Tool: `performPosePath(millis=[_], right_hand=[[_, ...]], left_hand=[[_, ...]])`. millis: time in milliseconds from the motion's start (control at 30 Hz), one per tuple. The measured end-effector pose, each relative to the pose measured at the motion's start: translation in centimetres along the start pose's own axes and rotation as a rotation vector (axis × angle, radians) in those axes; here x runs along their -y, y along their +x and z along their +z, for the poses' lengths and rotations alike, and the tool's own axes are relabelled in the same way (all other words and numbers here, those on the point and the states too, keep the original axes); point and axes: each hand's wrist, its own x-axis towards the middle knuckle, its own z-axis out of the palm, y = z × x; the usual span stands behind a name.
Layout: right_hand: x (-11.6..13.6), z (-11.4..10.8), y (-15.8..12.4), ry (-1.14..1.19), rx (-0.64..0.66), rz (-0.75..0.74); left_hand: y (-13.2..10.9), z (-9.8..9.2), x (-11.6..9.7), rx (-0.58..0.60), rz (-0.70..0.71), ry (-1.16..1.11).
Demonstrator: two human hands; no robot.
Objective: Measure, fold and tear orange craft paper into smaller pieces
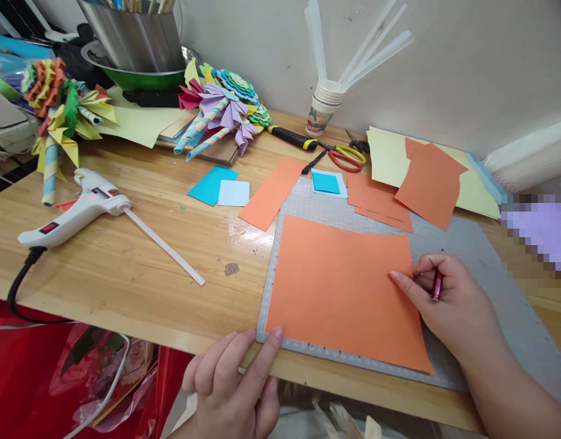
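Observation:
A large orange paper sheet (344, 292) lies on the grey cutting mat (482, 305) near the table's front edge. My right hand (449, 299) pinches the sheet's right edge between thumb and forefinger, while a dark red pen-like stick (438, 285) is tucked in its curled fingers. At the lower left corner, my left hand (239, 378) rests a forefinger on the paper, its other fingers loosely bent. Behind the sheet are an orange strip (272, 194), a blue square (325, 182) on a pale one, and smaller orange pieces (376, 198).
A white glue gun (79, 207) with a glue stick points right on the left side. Paper flowers (225, 103), a black-yellow cutter (292, 138), scissors (347, 158) and stacked paper cups (324, 107) holding clear sticks line the back. Yellow paper (383, 155) lies at back right.

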Motion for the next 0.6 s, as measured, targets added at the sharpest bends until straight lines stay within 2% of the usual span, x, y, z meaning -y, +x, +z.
performPosePath(millis=[233, 600], right_hand=[[-0.93, 0.14, 0.15, 0.046, 0.034, 0.018], [-0.52, 0.11, 0.28, 0.076, 0.069, 0.031]], left_hand=[[0.23, 0.03, -0.04, -0.009, 0.006, 0.003], [0.4, -0.23, -0.25, 0.008, -0.016, -0.01]])
